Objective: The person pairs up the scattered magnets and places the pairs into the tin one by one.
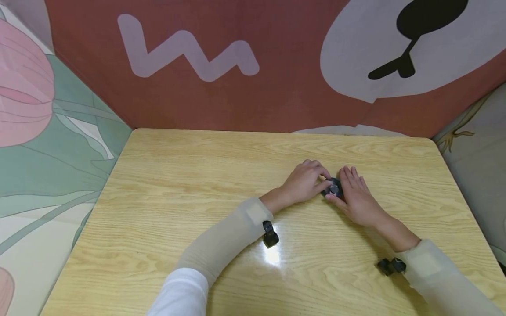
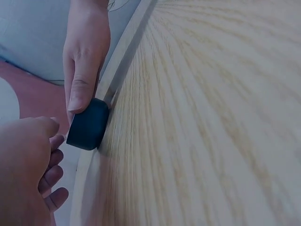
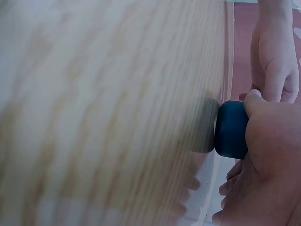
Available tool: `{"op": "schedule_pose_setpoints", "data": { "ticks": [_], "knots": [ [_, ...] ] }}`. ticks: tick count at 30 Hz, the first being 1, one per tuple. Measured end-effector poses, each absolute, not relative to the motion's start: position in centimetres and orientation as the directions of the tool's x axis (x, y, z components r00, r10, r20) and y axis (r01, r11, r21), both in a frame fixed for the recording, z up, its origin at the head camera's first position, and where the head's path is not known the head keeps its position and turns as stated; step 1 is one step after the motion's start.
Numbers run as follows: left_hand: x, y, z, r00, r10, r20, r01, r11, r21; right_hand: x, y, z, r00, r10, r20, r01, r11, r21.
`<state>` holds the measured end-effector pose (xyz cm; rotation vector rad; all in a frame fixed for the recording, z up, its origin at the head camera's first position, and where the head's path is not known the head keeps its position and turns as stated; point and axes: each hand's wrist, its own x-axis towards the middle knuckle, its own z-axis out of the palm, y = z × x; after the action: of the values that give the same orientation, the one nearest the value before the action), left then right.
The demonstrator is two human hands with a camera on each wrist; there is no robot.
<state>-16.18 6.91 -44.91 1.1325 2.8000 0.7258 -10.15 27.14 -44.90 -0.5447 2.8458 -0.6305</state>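
A small round dark object (image 1: 334, 188) with a blue-green side wall and a grey round centre on top sits on the table; its exact kind does not show. My right hand (image 1: 360, 199) holds it from the right, thumb on the near side, the other fingers stretched along its far right side. In the left wrist view the right thumb lies against the object (image 2: 89, 125). From the left, my left hand (image 1: 302, 182) reaches over with bent fingers, index finger and thumb tips at the object's upper left edge. Whether those tips pinch anything I cannot tell.
The wood-grain table (image 1: 197, 175) extends around both arms, its far edge against a brown patterned cloth (image 1: 276, 101). A flowered cloth (image 1: 79, 171) hangs at the left. Small black wrist cameras (image 1: 270, 235) stick out from the sleeve bands.
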Motion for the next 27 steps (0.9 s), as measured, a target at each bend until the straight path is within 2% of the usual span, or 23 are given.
{"op": "schedule_pose_setpoints", "data": {
  "ticks": [27],
  "knots": [
    [-17.5,0.1,-42.9,-0.8,0.594,0.08,0.571,0.714,0.406,-10.2,27.1,-44.3,-0.92,-0.375,-0.116,-0.298,0.86,-0.415]
  ]
}}
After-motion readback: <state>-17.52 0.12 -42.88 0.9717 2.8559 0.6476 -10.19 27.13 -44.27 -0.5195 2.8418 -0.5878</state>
